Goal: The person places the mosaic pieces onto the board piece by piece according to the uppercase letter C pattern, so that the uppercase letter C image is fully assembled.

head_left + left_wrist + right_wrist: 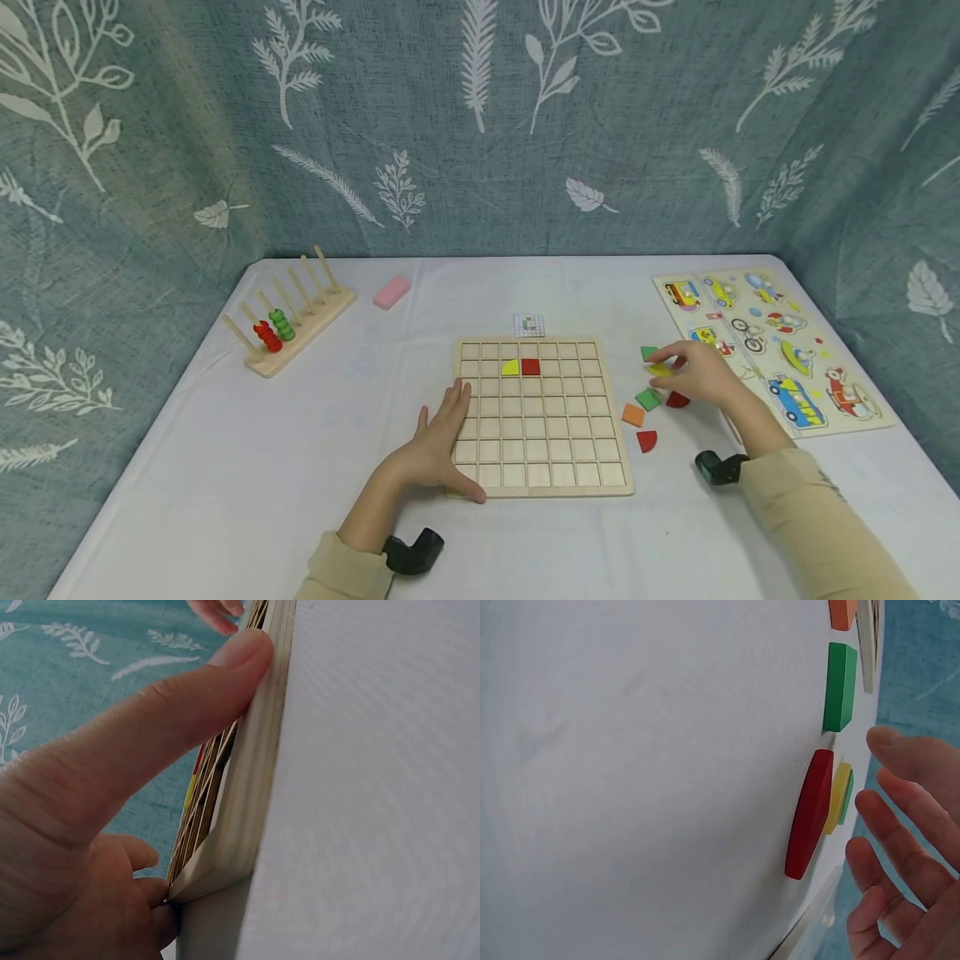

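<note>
The left hand lies flat on the near left corner of the wooden grid board, fingers straight and spread over its left edge, thumb stretched along the near edge. The left wrist view shows the thumb pressed against the board's side, so this grip is open and only steadies the board; it curls round nothing.

The right hand hovers over the loose pieces to the right of the board, fingers relaxed and slightly bent. In the right wrist view the fingers stand apart from the pieces, so this grip is open and holds nothing. Its fingertips are nearest a yellow piece, which lies on the table just beside a green piece.

Just below the hand lie a red curved piece and a green square; further toward the person sit an orange square and a red quarter-round.

On the board, a yellow quarter-round and a red square sit side by side in the second row from the far edge.

A small pattern card lies beyond the board. A vehicle puzzle board lies at the right of the white table, a wooden peg rack with red and green rings at the left, and a pink block near it.
</note>
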A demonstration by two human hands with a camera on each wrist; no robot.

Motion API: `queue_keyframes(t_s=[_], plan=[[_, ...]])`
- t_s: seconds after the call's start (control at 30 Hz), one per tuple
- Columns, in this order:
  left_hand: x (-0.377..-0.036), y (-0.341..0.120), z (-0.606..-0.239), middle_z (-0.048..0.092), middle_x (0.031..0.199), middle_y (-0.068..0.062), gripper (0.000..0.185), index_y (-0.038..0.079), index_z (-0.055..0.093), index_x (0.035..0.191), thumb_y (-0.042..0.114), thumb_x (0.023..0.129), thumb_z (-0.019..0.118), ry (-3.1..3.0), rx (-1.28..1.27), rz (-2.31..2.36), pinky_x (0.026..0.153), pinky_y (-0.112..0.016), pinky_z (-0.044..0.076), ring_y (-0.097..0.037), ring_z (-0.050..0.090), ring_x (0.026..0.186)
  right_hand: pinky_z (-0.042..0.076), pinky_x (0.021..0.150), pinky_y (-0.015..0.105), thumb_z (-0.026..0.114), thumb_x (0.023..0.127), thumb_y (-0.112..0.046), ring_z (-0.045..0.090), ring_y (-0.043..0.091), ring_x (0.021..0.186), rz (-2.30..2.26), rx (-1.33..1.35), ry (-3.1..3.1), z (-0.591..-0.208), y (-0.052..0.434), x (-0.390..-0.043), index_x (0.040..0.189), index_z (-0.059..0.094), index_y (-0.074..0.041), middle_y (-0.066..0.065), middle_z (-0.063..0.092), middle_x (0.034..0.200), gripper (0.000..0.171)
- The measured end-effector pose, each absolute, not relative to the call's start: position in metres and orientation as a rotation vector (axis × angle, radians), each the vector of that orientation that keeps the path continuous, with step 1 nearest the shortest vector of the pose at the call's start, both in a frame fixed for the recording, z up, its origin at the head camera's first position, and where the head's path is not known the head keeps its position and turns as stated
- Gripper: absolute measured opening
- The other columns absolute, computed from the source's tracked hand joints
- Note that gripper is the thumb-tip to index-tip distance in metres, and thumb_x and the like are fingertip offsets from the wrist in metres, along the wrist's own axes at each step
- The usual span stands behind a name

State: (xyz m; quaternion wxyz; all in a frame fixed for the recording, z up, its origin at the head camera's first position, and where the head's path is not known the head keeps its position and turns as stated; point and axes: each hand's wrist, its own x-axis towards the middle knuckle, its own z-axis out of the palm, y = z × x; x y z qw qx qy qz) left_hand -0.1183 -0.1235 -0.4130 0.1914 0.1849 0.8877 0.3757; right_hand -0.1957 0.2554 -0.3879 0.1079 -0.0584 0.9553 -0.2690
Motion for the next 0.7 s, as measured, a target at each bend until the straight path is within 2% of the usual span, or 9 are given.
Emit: queue_keyframes(t_s=[0.7], plan=[[-0.1189,-0.1236,-0.4132,-0.010,0.151,-0.017,0.138,-0.002,0.000,0.145,0.033,0.047,0.091,2.493,0.524,1.043,0.104,-0.057,-0.010,-0.030,-0.009,0.137,0.041,0.059,0.028,0.074,0.075,-0.017,0.046,0.026,0.082,-0.788,-0.088,2.824,-0.3908,0.2584,-0.1974,0.107,0.067,-0.003,0.016,0.060,0.101,0.035]])
